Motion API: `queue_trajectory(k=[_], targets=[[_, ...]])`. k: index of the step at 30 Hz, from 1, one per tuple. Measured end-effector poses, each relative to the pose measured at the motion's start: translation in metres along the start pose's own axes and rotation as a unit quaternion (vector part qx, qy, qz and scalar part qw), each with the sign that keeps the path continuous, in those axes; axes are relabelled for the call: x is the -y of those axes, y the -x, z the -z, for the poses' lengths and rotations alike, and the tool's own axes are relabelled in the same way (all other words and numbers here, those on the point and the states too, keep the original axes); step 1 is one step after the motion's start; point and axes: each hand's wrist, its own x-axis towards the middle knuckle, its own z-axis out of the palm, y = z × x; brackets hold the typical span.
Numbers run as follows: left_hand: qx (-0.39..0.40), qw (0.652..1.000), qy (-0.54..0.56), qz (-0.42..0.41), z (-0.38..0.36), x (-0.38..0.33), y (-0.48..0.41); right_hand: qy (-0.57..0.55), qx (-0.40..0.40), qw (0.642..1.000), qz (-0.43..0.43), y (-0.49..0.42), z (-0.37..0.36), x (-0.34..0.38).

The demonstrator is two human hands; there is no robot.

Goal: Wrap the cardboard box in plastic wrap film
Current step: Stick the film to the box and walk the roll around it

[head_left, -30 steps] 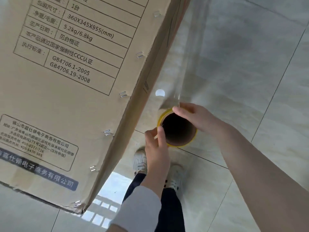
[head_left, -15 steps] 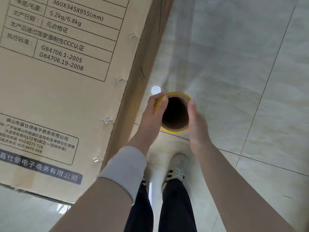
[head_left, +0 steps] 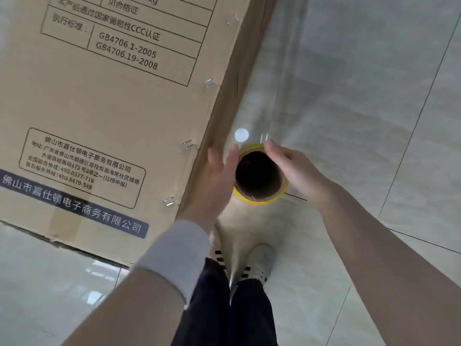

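- Brown corrugated card fills the upper left of the head view: the cardboard box (head_left: 112, 108) stands tall on the pale tiled floor (head_left: 374, 121). Black printed labels are on its near face, and metal staples (head_left: 209, 82) run down its right-hand edge.
- The roll of plastic wrap (head_left: 262, 193) is seen end on, a brown tube with a dark hollow and a yellow rim. It sits just beside the box's stapled edge, above the floor.
- Clear plastic film (head_left: 287, 71) stretches from the roll's far side up along the box's right face, toward the top of the frame.
- The left hand (head_left: 217, 176) lies between box and roll, its fingers straight and spread. One fingertip touches the yellow rim and nothing is gripped.
- The right hand (head_left: 294, 171) cups the roll's right side, fingers curved round the far rim and holding it.
- A white cuff (head_left: 174, 258) covers the left wrist.
- Below the roll are dark trousers (head_left: 249, 308) and a pale shoe (head_left: 262, 260) with black stripes, planted on the floor.
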Motion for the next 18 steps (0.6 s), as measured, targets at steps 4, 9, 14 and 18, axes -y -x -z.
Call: queue_trajectory(k=[4,9,14,18], targets=[[0.17,0.982,-0.085,-0.006,0.01,-0.016,-0.029,-0.184,-0.047,0.982,0.007,0.007,-0.026,-0.025],[0.105,0.994,-0.041,-0.017,0.004,0.003,-0.001,-0.263,-0.202,0.943,0.006,0.032,-0.07,-0.047],[-0.098,0.994,0.038,-0.027,-0.006,0.051,0.057,-0.094,-0.146,0.985,0.01,0.054,-0.062,-0.042],[-0.126,0.978,0.146,0.082,-0.013,0.072,0.091,0.016,-0.034,0.999,0.006,0.06,-0.06,-0.035]])
